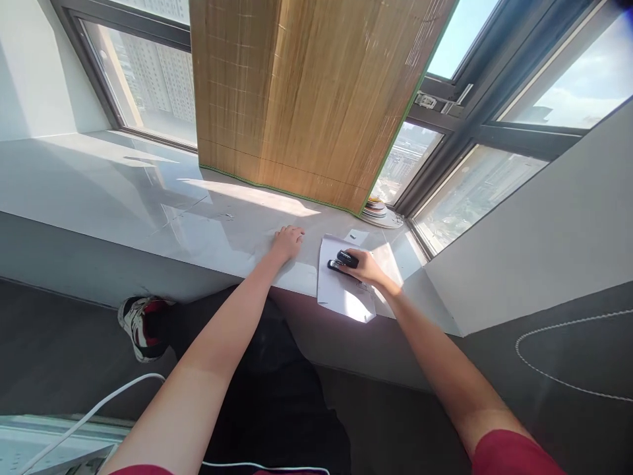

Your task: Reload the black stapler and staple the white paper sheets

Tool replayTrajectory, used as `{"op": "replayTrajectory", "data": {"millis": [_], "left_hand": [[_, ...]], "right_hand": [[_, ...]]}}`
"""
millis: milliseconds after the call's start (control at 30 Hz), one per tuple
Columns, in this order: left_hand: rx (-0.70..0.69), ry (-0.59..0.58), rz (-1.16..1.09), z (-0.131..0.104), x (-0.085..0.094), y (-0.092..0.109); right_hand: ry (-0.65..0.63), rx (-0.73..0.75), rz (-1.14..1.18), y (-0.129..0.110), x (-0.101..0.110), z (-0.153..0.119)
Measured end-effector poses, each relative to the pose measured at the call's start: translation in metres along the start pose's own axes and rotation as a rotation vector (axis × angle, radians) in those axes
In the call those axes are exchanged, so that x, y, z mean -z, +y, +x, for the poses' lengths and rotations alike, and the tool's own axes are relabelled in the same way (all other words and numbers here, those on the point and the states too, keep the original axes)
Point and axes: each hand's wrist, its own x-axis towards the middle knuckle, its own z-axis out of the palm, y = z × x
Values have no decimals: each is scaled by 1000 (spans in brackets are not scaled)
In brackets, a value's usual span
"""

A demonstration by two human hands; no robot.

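Observation:
My right hand grips a black stapler over white sheets of paper. The stapler's nose points left, and its jaws look parted. Part of the paper hangs past the front edge of the white window sill. My left hand rests on the sill to the left of the paper, fingers down on the surface and holding nothing. Just beyond the paper lies a small grey piece, too small to name.
A bamboo blind hangs behind the sill, its lower edge near the surface. Round, plate-like discs are stacked in the right corner by the window. A white cable crosses at lower left. A beaded cord hangs at right.

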Motion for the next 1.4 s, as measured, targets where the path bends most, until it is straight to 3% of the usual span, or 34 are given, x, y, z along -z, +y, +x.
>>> {"op": "replayTrajectory", "data": {"millis": [100, 233, 367, 433, 533, 633, 700, 767, 833, 933, 1133, 1300, 1400], "left_hand": [[2, -16, 11, 0, 2, 3], [14, -15, 42, -1, 9, -13], [38, -6, 96, -3, 10, -25], [56, 1, 108, -4, 8, -23], [98, 27, 96, -4, 7, -16], [-52, 57, -14, -5, 12, -6], [-309, -79, -154, -8, 17, 1], [-558, -338, -232, -13, 18, 8], [-679, -552, -195, -20, 15, 17], [-644, -613, -64, -28, 8, 28], [-554, -504, 24, -32, 3, 36], [-475, -452, 28, -34, -4, 40], [-398, -401, 40, -35, -12, 48]], "right_hand": [[-5, 66, -84, -21, -23, 26], [31, 73, -150, -52, -56, 64], [122, 67, -141, -69, -69, 74], [232, 64, -57, -63, -60, 64], [406, -1, 72, -37, -27, 29], [388, -52, 46, -6, 8, -20], [362, -77, 0, 6, 20, -51], [306, -77, -20, 8, 20, -75], [267, -56, -33, 3, 14, -87], [238, -41, -101, -8, -1, -82], [286, -29, -289, -14, -23, -51], [393, 5, -297, -10, -33, -52], [377, 29, -292, -12, -34, -54]]}}
